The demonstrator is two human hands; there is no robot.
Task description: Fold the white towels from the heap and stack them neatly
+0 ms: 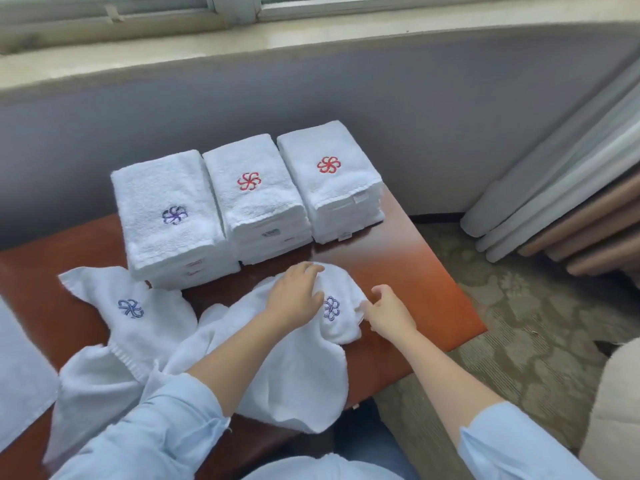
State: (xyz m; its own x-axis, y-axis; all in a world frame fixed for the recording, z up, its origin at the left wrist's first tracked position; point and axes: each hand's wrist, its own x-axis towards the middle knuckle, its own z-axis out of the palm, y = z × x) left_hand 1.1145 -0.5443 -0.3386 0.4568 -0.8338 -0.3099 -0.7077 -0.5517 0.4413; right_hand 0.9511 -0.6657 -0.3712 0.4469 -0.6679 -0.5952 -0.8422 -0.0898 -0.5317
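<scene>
A loose white towel (298,368) with a purple flower emblem lies spread across the front of the brown table (408,271). My left hand (294,296) rests flat on its far part, fingers straight. My right hand (388,310) pinches the towel's right edge beside the emblem. A second crumpled white towel (138,327) with a blue emblem lies to the left. Three stacks of folded towels stand at the back: a purple-emblem stack (166,216), a middle red-emblem stack (256,199) and a right red-emblem stack (329,178).
More white cloth (20,368) lies at the far left edge. A grey wall and windowsill run behind the table. Rolled curtains (571,188) lean at the right over patterned carpet (519,334). A pale cushion (616,410) shows at the lower right.
</scene>
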